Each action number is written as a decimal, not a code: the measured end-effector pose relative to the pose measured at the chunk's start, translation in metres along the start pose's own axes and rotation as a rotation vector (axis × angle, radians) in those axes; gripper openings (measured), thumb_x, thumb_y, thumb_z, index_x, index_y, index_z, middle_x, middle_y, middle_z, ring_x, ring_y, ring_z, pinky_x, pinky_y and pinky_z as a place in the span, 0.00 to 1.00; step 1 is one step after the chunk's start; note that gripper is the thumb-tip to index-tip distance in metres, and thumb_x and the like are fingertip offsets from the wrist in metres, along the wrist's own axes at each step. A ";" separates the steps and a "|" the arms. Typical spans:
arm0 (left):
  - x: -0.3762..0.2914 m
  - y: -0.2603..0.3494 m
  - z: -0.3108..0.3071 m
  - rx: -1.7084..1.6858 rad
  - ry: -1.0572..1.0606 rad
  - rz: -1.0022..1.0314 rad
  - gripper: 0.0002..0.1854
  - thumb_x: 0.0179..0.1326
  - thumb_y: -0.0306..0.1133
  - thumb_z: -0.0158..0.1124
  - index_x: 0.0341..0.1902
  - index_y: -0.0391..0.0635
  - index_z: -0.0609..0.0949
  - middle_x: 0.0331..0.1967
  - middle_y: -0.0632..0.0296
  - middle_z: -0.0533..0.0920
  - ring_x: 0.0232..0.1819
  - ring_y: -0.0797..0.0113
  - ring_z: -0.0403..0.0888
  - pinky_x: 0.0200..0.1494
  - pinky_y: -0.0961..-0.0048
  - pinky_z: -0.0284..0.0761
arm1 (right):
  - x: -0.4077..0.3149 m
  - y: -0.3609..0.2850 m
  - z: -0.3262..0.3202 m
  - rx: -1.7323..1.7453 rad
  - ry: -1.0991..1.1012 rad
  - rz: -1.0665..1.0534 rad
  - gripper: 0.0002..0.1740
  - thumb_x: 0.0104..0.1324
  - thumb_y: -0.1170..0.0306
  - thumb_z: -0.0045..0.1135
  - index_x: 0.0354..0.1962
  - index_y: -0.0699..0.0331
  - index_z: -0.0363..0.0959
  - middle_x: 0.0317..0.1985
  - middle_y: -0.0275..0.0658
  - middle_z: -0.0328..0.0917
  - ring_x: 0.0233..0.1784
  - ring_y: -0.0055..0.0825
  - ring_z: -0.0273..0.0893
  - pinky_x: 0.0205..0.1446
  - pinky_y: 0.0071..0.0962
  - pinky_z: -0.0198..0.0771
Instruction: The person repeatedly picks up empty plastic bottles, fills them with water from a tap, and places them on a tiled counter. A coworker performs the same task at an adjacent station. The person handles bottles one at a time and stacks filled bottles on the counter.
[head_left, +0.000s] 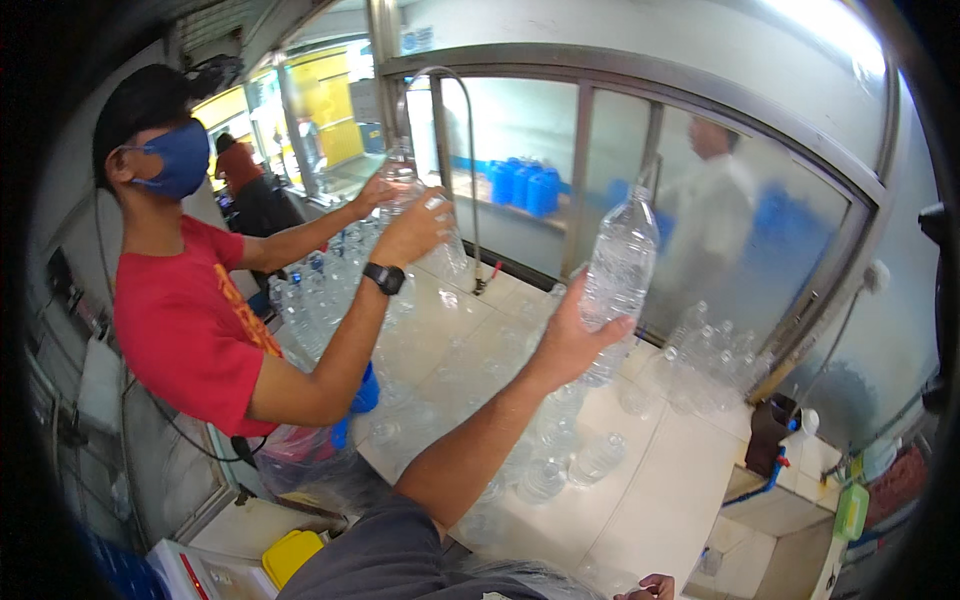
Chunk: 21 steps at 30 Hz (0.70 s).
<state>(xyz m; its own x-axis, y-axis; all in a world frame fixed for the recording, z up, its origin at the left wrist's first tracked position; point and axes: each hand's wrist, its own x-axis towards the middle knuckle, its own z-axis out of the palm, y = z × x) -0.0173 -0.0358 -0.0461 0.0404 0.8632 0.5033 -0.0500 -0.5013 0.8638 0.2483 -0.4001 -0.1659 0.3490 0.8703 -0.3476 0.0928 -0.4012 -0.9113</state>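
Observation:
My left hand (577, 330) is wrapped around the lower part of a large clear plastic bottle (622, 255), held upright and slightly tilted above the tiled counter. The bottle's mouth is at the lower end of a thin metal pipe (655, 171); whether they touch is unclear. No cap shows on it. At the bottom edge, my right hand (654, 587) is mostly cut off, its fingers curled, and what it may hold is hidden. Below my left hand, several empty clear bottles (598, 459) lie or stand on the tiled counter (645, 510).
On my left, a masked co-worker (195, 322) holds another clear bottle (401, 180) beneath a curved metal spout (469, 112). Filled-looking bottles (307, 300) stand beyond. More bottles (701, 360) cluster by the sliding glass window (750, 225). A tiled basin (739, 551) sits at right.

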 end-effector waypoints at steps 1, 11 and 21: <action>0.000 -0.002 0.000 -0.006 -0.009 0.033 0.39 0.67 0.31 0.75 0.77 0.38 0.66 0.66 0.56 0.78 0.67 0.66 0.75 0.72 0.66 0.70 | -0.002 -0.004 -0.003 -0.141 -0.014 -0.163 0.14 0.62 0.84 0.71 0.28 0.64 0.71 0.49 0.36 0.69 0.35 0.22 0.69 0.35 0.22 0.67; 0.000 0.005 0.004 0.005 0.012 -0.067 0.40 0.66 0.31 0.75 0.77 0.38 0.66 0.64 0.54 0.81 0.65 0.64 0.79 0.69 0.65 0.72 | -0.025 -0.022 -0.024 -0.332 -0.036 -0.541 0.14 0.61 0.83 0.71 0.23 0.66 0.73 0.48 0.41 0.70 0.39 0.27 0.70 0.36 0.26 0.66; -0.002 0.010 0.000 0.026 0.007 -0.085 0.40 0.64 0.30 0.75 0.77 0.38 0.66 0.64 0.54 0.80 0.64 0.64 0.78 0.69 0.66 0.72 | 0.081 -0.022 -0.017 -0.836 0.054 -0.802 0.28 0.55 0.66 0.79 0.53 0.60 0.78 0.46 0.41 0.84 0.54 0.44 0.81 0.55 0.42 0.73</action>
<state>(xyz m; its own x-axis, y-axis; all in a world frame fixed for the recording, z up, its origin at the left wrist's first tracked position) -0.0176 -0.0427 -0.0384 0.0364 0.9032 0.4276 -0.0203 -0.4271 0.9040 0.2905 -0.3256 -0.1701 -0.0520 0.9550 0.2921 0.8854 0.1794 -0.4288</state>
